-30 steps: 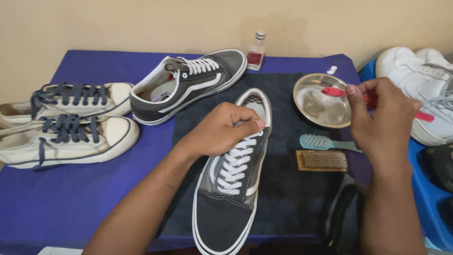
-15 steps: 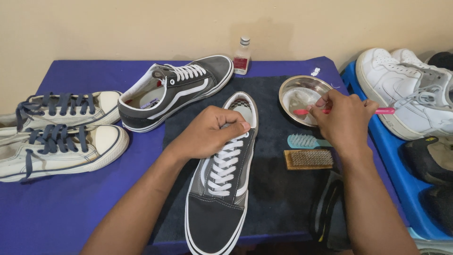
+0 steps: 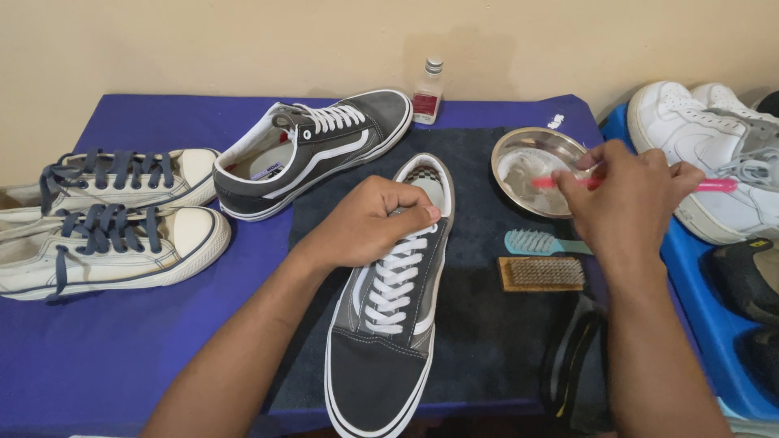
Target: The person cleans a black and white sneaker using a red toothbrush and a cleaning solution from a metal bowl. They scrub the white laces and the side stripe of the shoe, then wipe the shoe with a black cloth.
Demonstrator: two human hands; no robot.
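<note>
My left hand [image 3: 369, 219] grips the collar of a grey sneaker with white laces [image 3: 389, 316], which lies on a dark towel [image 3: 495, 324] with its toe toward me. My right hand [image 3: 629, 203] holds a pink toothbrush [image 3: 714, 185] with its head over a round metal bowl [image 3: 519, 154]. The bowl holds something whitish. The matching grey sneaker [image 3: 316, 150] lies on its side behind the left hand.
Two cream sneakers with blue laces [image 3: 105, 219] sit at the left on the blue cloth [image 3: 122, 357]. A small bottle [image 3: 428, 91] stands by the wall. A teal brush [image 3: 535, 242] and wooden brush [image 3: 540, 273] lie below the bowl. White sneakers [image 3: 714, 154] rest on a blue tray [image 3: 714, 324].
My right hand has brought the pink toothbrush down and left, from above the white shoes to the metal bowl. The left hand stays on the grey sneaker.
</note>
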